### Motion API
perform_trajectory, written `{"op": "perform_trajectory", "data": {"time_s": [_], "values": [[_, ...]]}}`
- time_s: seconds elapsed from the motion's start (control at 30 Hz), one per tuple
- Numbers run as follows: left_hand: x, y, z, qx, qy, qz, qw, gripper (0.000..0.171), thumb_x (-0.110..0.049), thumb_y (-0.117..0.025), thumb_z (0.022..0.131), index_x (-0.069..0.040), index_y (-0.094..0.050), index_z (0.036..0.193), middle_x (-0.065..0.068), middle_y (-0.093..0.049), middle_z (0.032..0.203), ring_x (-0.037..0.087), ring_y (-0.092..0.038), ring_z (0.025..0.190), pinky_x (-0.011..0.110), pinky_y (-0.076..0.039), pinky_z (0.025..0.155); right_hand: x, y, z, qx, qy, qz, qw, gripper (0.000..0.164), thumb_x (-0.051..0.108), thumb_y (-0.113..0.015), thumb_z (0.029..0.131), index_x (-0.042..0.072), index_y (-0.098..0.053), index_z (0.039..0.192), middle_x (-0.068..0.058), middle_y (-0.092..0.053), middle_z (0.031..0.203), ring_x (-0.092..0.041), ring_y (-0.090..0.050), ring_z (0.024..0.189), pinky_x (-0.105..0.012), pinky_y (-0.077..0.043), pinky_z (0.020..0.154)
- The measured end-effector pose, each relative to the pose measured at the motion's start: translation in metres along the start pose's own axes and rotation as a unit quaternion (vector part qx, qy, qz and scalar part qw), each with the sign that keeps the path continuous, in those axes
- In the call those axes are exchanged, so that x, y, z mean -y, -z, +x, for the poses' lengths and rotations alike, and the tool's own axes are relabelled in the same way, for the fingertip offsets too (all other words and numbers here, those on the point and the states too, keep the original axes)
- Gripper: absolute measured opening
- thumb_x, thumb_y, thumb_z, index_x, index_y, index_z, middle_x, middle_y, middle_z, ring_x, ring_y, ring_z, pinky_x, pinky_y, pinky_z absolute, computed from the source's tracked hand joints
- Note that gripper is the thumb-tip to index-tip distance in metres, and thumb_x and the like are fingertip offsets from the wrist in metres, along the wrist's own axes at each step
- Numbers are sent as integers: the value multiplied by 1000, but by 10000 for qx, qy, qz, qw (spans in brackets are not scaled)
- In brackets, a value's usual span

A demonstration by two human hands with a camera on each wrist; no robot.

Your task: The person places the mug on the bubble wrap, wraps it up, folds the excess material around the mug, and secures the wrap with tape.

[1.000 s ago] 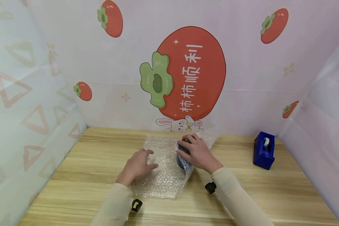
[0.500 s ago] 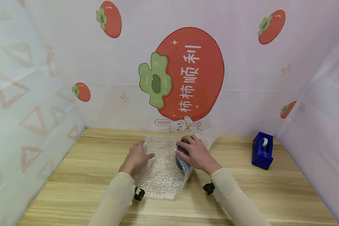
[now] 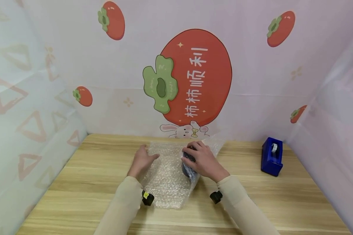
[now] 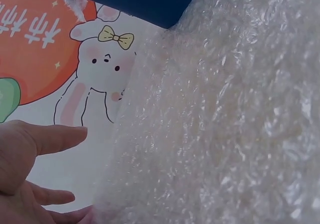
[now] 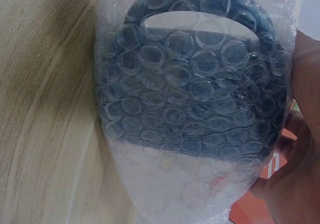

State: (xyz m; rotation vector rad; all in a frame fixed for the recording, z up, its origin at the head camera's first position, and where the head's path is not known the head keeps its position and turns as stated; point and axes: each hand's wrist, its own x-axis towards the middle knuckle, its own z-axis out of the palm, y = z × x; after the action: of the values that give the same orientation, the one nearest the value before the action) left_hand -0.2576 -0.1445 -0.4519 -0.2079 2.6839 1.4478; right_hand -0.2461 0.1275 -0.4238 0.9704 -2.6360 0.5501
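A dark blue mug (image 4: 137, 1) sits on a sheet of bubble wrap (image 3: 166, 186), one side of which is folded up around it. My right hand (image 3: 204, 161) grips the mug through this fold, fingers curled over its top. The right wrist view shows the mug's handle behind clear bubbles. At the sheet's left edge is my left hand (image 3: 141, 160), thumb and fingers spread apart. Its lower fingertips reach the wrap's edge in the left wrist view, and whether they touch it I cannot tell. Much of the mug is hidden by the right hand.
A blue tape dispenser (image 3: 272, 156) with a roll of tape stands at the right rear of the wooden table (image 3: 76, 192). A printed backdrop (image 3: 120, 71) closes off the back and both sides.
My left hand has moved away from me and slightly left, along the wrap's left edge. The right hand keeps its grip on the wrapped mug. The whole head view has shifted slightly.
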Motion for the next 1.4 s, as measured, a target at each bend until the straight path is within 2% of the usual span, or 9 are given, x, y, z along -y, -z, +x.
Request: {"op": "perform_trajectory", "data": {"time_s": [0.1, 0.27, 0.37, 0.5, 0.7, 0.93, 1.07, 1.17, 1.4], "values": [[0, 0, 0, -75, 147, -445, 9989, 87, -23, -69, 96, 9, -15, 156, 37, -34, 151, 52, -36, 139, 61, -35, 110, 0, -1, -1, -1, -9, 18, 10000, 32, 36, -66, 99, 16, -72, 123, -4, -61, 123, -25, -52, 116, -50, -47, 88], [-2, 0, 2, -177, 238, -637, 9975, 86, -23, -70, 95, 10, -19, 155, 38, -38, 148, 52, -40, 136, 60, -37, 109, 1, -2, -1, -9, -46, 24, 10000, 32, 36, -66, 99, 16, -72, 123, -5, -60, 124, -25, -51, 117, -51, -46, 89], [-5, -1, 2, -248, 257, -728, 9967, 74, -21, -71, 94, 13, -33, 148, 36, -47, 141, 49, -50, 127, 57, -45, 103, 1, -2, -1, -42, -39, -18, 10000, 32, 36, -67, 99, 16, -72, 123, -5, -60, 125, -26, -51, 117, -51, -46, 88], [-7, -3, 1, -371, 166, -707, 9967, 46, -19, -71, 93, 11, -60, 125, 26, -65, 113, 35, -64, 96, 45, -55, 81, 2, -2, -1, -80, -13, -67, 9999, 32, 36, -67, 99, 17, -72, 124, -6, -60, 124, -26, -52, 115, -50, -46, 87], [-10, -3, 0, -356, 144, -674, 9970, 26, -20, -72, 93, 4, -71, 101, 10, -59, 86, 21, -52, 75, 34, -46, 63, 3, -3, -3, -158, 2, 10, 9999, 32, 35, -66, 100, 16, -72, 124, -6, -60, 124, -27, -52, 115, -52, -46, 86], [-17, -3, -1, -183, -163, -1059, 9941, 24, -15, -70, 92, -5, -56, 75, 1, -45, 71, 16, -41, 64, 30, -39, 56, 4, -4, -5, -168, -42, 30, 9998, 34, 36, -65, 100, 15, -71, 126, -7, -60, 125, -28, -52, 116, -54, -46, 89], [-23, -3, -4, 52, -453, -1334, 9900, 19, -11, -67, 93, -5, -56, 78, 2, -51, 75, 15, -46, 69, 31, -44, 63, 4, -4, -5, -144, -34, -23, 9999, 34, 37, -65, 100, 17, -71, 127, -7, -60, 126, -28, -52, 117, -54, -46, 90], [-27, -5, -6, 226, -683, -1605, 9844, 9, -8, -66, 93, 0, -63, 90, 7, -60, 87, 18, -56, 81, 35, -51, 76, 5, -4, -5, -142, -23, -40, 9999, 33, 36, -64, 100, 18, -71, 127, -7, -60, 126, -28, -52, 117, -54, -46, 90], [-35, -11, -10, 783, -1248, -2267, 9628, 13, 2, -61, 97, 11, -61, 106, 26, -65, 123, 35, -63, 116, 43, -51, 101, 4, -5, -4, -49, -58, -147, 9999, 34, 37, -61, 102, 18, -70, 128, -8, -57, 127, -29, -50, 118, -57, -45, 92]]}}
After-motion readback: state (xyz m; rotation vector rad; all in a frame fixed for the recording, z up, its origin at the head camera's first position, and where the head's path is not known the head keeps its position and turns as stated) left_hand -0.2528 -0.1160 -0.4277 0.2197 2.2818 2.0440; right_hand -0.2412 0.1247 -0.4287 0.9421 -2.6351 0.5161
